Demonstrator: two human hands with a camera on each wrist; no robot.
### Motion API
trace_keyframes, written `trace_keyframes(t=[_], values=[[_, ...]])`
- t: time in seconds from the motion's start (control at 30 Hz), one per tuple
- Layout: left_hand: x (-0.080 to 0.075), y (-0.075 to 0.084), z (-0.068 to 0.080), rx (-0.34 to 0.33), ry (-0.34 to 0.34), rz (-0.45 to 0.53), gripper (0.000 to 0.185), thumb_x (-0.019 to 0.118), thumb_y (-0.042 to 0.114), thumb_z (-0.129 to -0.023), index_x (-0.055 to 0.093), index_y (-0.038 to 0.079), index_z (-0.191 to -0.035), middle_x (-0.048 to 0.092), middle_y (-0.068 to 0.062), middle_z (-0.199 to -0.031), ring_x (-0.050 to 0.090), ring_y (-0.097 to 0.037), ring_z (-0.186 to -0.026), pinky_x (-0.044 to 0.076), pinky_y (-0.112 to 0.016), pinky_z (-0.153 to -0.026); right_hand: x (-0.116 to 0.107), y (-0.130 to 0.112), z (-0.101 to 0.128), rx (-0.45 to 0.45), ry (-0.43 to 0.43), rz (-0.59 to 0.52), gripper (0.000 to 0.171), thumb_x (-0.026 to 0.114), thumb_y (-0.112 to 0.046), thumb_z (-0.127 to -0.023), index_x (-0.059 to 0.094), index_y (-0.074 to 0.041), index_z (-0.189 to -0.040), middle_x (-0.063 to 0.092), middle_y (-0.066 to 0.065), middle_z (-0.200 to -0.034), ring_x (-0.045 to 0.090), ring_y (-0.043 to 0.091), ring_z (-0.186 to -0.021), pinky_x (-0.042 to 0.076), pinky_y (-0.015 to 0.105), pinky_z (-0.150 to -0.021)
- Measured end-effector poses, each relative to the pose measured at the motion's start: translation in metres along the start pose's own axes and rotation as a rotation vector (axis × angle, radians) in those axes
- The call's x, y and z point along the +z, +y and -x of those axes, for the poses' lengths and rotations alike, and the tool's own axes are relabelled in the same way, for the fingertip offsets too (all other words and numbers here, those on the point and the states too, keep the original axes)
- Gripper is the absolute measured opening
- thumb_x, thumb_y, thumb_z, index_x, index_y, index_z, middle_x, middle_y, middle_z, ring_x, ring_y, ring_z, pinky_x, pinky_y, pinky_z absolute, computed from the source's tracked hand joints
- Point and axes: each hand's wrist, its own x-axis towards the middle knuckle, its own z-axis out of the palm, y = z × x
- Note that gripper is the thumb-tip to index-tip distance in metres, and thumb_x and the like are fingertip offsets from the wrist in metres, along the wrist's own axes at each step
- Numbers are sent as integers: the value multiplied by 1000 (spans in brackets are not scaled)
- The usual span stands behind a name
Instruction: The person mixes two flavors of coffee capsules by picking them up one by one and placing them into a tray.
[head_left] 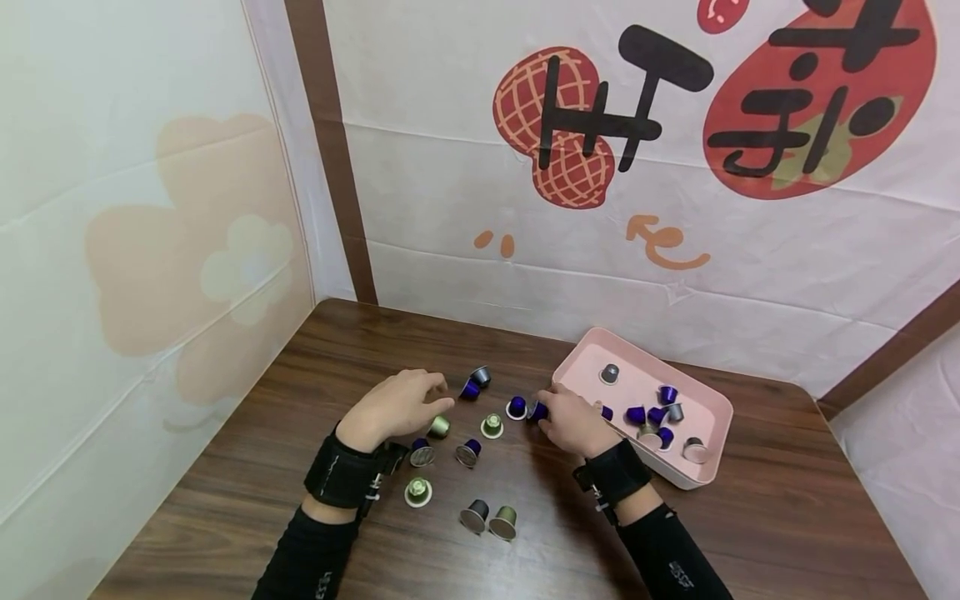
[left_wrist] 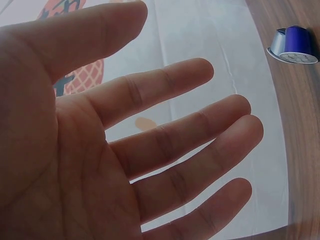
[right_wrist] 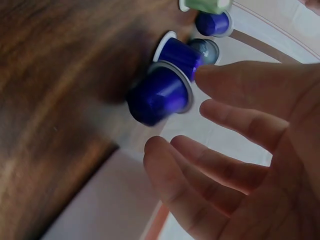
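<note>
Your right hand [head_left: 573, 425] grip: fingers loosely spread, holding nothing | blue capsule [head_left: 537, 411] on its side at those fingertips, just left of the pink tray [head_left: 714, 398], long axis across the tabletop [head_left: 750, 517] | left hand [head_left: 397, 404] open, farther off.

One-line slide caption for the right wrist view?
Right hand, fingers loosely spread, thumb touching a blue capsule on the wooden table; more capsules beyond.
</note>
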Motion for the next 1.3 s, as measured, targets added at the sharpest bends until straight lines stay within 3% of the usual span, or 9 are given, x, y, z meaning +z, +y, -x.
trace_keyframes(t=[0.3,0.53,0.73,0.97,1.3], values=[[-1,0,0,-10,-7,5,26,57,33,-95,65,13,-109,62,-9,-113,58,-25,-102,47,-44,-82,11,0,-2,-1,-3,28,42,71,-12,-84,60,-1,-122,58,14,-107,55,22,-89,47,36,-78],[0,-1,-1,-19,-15,-2,25,57,33,-95,65,13,-108,62,-8,-112,58,-25,-101,47,-43,-81,18,5,-4,20,-15,-47,28,71,-10,-83,61,-1,-108,56,7,-87,48,18,-72,41,32,-64],[1,-1,-2,-27,-13,-2,24,57,34,-95,65,14,-107,62,-7,-112,58,-24,-101,47,-42,-80,21,8,-3,-1,20,-105,21,72,-7,-82,63,-4,-101,62,6,-87,57,18,-77,47,34,-68],[3,1,-2,-33,-18,4,24,58,33,-95,65,14,-107,62,-8,-113,58,-24,-101,47,-43,-81,6,10,3,33,61,-221,17,72,-6,-81,66,-6,-97,62,1,-85,58,17,-77,48,35,-70],[0,2,-5,-23,-27,-6,26,57,33,-95,65,12,-108,61,-11,-114,58,-26,-104,47,-44,-83,-26,16,11,-13,136,-265,14,68,-4,-83,66,-7,-97,63,1,-87,55,13,-74,47,32,-69]])
